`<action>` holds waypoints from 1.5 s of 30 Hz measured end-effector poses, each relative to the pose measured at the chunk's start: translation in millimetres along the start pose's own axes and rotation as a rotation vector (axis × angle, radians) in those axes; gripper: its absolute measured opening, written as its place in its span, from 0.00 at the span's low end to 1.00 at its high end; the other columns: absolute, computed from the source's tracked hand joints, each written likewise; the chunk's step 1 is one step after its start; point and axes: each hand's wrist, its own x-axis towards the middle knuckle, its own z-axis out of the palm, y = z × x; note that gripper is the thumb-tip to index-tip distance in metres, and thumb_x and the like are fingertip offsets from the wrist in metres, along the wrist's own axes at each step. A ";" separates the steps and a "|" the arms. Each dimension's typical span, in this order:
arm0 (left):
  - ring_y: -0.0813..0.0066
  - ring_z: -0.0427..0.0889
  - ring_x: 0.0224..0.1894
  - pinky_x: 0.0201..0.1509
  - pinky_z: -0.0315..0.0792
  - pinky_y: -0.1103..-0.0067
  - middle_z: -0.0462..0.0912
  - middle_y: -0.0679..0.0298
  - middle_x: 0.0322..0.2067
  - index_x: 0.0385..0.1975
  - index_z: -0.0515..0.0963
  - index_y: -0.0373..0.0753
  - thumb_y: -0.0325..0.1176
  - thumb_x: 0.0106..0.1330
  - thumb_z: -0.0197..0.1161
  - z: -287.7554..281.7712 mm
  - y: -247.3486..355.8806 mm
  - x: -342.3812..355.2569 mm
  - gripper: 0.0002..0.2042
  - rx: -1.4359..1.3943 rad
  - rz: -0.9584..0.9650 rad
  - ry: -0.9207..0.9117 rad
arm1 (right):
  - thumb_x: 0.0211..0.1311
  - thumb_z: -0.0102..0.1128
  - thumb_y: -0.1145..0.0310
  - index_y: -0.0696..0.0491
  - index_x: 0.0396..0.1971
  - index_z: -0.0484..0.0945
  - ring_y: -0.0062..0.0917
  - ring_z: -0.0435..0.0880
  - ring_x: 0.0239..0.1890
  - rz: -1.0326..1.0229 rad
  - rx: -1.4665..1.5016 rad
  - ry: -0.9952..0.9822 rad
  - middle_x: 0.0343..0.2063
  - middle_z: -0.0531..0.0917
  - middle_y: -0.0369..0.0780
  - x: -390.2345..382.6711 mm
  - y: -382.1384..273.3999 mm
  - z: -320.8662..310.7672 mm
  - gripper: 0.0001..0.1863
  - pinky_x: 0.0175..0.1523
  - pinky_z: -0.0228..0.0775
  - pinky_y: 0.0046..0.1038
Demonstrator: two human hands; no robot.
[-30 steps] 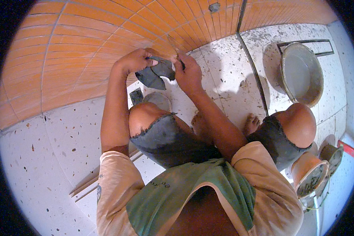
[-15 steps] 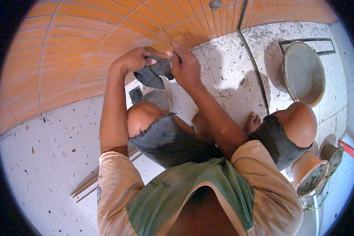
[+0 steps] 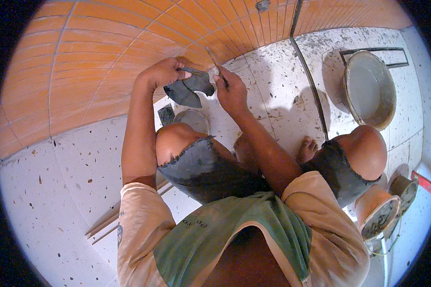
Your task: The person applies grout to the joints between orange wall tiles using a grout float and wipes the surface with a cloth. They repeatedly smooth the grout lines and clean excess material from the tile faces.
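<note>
Grips sheet in left hand by far wall, likely for reach; pinches tool in right hand, likely for control.

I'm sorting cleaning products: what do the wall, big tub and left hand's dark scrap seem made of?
Wall: probably ceramic tile, chalky, with gridded joints. Tub: perhaps plastic, dull, smoothly curved and smeared. Scrap: cloth or thin rubber, unclear which; matte, creased.

Orange tiled wall before the person, dark grey cloth in the left hand, thin dark tool in the right hand, round grey basin on speckled white floor at right, round orange bucket behind, beside the right leg.
</note>
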 end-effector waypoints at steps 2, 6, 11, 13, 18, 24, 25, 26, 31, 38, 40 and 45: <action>0.66 0.82 0.39 0.46 0.75 0.69 0.86 0.59 0.39 0.52 0.80 0.37 0.42 0.66 0.65 1.2 -4.2 1.4 0.20 0.011 -0.010 0.011 | 0.65 0.59 0.64 0.50 0.55 0.79 0.42 0.82 0.36 -0.018 0.001 -0.010 0.32 0.82 0.46 0.3 1.3 4.4 0.19 0.41 0.75 0.41; 0.67 0.82 0.44 0.50 0.74 0.71 0.86 0.59 0.42 0.53 0.79 0.38 0.41 0.66 0.64 19.7 -50.5 19.7 0.19 -0.004 0.111 0.066 | 0.64 0.59 0.65 0.50 0.54 0.79 0.43 0.82 0.37 0.026 0.018 -0.066 0.34 0.82 0.47 -2.5 -1.7 5.5 0.18 0.43 0.75 0.41; 0.70 0.80 0.47 0.54 0.73 0.72 0.85 0.61 0.45 0.54 0.78 0.38 0.38 0.68 0.63 8.5 -7.5 1.1 0.18 -0.206 0.093 0.016 | 0.68 0.57 0.64 0.56 0.54 0.78 0.43 0.82 0.36 -0.003 0.058 0.205 0.34 0.82 0.47 2.4 29.5 0.9 0.18 0.44 0.75 0.42; 0.69 0.80 0.43 0.50 0.74 0.72 0.85 0.62 0.42 0.50 0.80 0.37 0.42 0.67 0.65 20.6 -15.1 4.9 0.18 -0.374 0.270 0.076 | 0.68 0.59 0.66 0.60 0.55 0.77 0.36 0.83 0.37 0.136 0.112 0.175 0.38 0.84 0.48 2.3 21.2 -15.4 0.19 0.45 0.75 0.35; 0.71 0.78 0.51 0.57 0.71 0.72 0.82 0.62 0.51 0.57 0.76 0.36 0.51 0.71 0.59 17.8 42.3 -0.6 0.26 -0.604 0.301 0.043 | 0.69 0.57 0.69 0.62 0.61 0.72 0.36 0.83 0.44 -0.080 0.088 0.294 0.49 0.81 0.51 21.1 -39.1 -22.2 0.23 0.52 0.74 0.31; 0.68 0.76 0.56 0.61 0.68 0.72 0.80 0.57 0.54 0.60 0.75 0.36 0.60 0.70 0.53 18.5 77.7 -25.5 0.33 -0.598 0.294 0.207 | 0.64 0.61 0.72 0.61 0.68 0.60 0.40 0.80 0.55 -0.078 0.426 0.109 0.55 0.78 0.55 19.4 -96.0 -33.5 0.34 0.60 0.72 0.35; 0.68 0.77 0.56 0.61 0.68 0.72 0.80 0.57 0.53 0.59 0.76 0.36 0.59 0.70 0.54 16.8 75.9 -28.6 0.31 -0.612 0.261 0.242 | 0.63 0.61 0.71 0.62 0.68 0.59 0.42 0.79 0.56 -0.078 0.569 0.092 0.56 0.77 0.56 18.9 -93.5 -33.6 0.35 0.61 0.71 0.37; 0.67 0.77 0.56 0.62 0.67 0.72 0.80 0.57 0.53 0.58 0.77 0.37 0.58 0.70 0.55 13.7 72.7 -30.0 0.30 -0.626 0.227 0.278 | 0.62 0.62 0.72 0.62 0.68 0.60 0.41 0.79 0.56 -0.045 0.625 0.134 0.56 0.77 0.55 18.3 -91.5 -32.5 0.35 0.62 0.71 0.36; 0.68 0.76 0.55 0.63 0.65 0.73 0.82 0.61 0.51 0.55 0.80 0.38 0.51 0.70 0.57 6.6 49.9 -38.9 0.24 -0.740 0.288 0.315 | 0.65 0.64 0.64 0.59 0.67 0.62 0.31 0.79 0.55 0.277 0.952 0.136 0.54 0.79 0.48 20.4 -81.6 -18.0 0.34 0.59 0.72 0.31; 0.69 0.74 0.55 0.62 0.64 0.72 0.80 0.61 0.50 0.53 0.80 0.39 0.52 0.71 0.53 -10.6 67.3 -68.9 0.23 -0.556 0.288 0.593 | 0.69 0.58 0.56 0.58 0.38 0.82 0.38 0.81 0.41 0.475 1.030 0.108 0.35 0.84 0.44 51.1 -50.7 26.9 0.18 0.47 0.72 0.39; 0.66 0.75 0.56 0.65 0.63 0.68 0.81 0.60 0.50 0.50 0.80 0.38 0.52 0.72 0.50 -22.3 26.2 -72.2 0.24 -0.533 0.354 0.908 | 0.70 0.56 0.58 0.58 0.39 0.81 0.43 0.81 0.39 0.488 0.520 0.277 0.35 0.84 0.49 59.0 -37.4 4.2 0.16 0.46 0.71 0.42; 0.62 0.76 0.49 0.60 0.67 0.65 0.80 0.57 0.43 0.37 0.78 0.37 0.49 0.73 0.46 -30.5 7.0 -83.1 0.21 -0.607 0.546 1.544 | 0.74 0.49 0.62 0.65 0.47 0.73 0.47 0.75 0.49 0.223 0.309 0.807 0.49 0.77 0.57 153.0 -19.5 -52.7 0.18 0.56 0.65 0.40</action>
